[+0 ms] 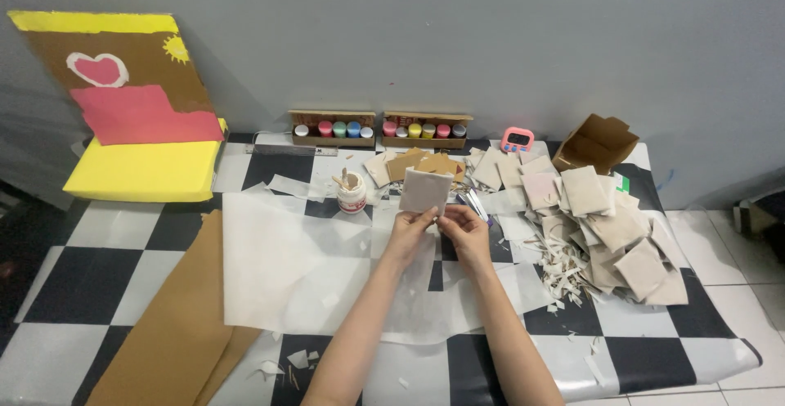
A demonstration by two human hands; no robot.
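Your left hand point(411, 230) and right hand point(466, 228) pinch a pale paper-covered square point(425, 190) upright above the tracing paper point(286, 267); similar squares point(613, 234) pile right, a glue pot point(352, 193) stands left.

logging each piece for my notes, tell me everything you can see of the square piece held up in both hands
The square piece is pale grey-beige, flat and matte, like paper-covered cardboard. It stands nearly upright, slightly tilted, above the white paper sheet. The left hand pinches its lower edge, and the right hand touches its lower right corner. Its face looks plain and unmarked.
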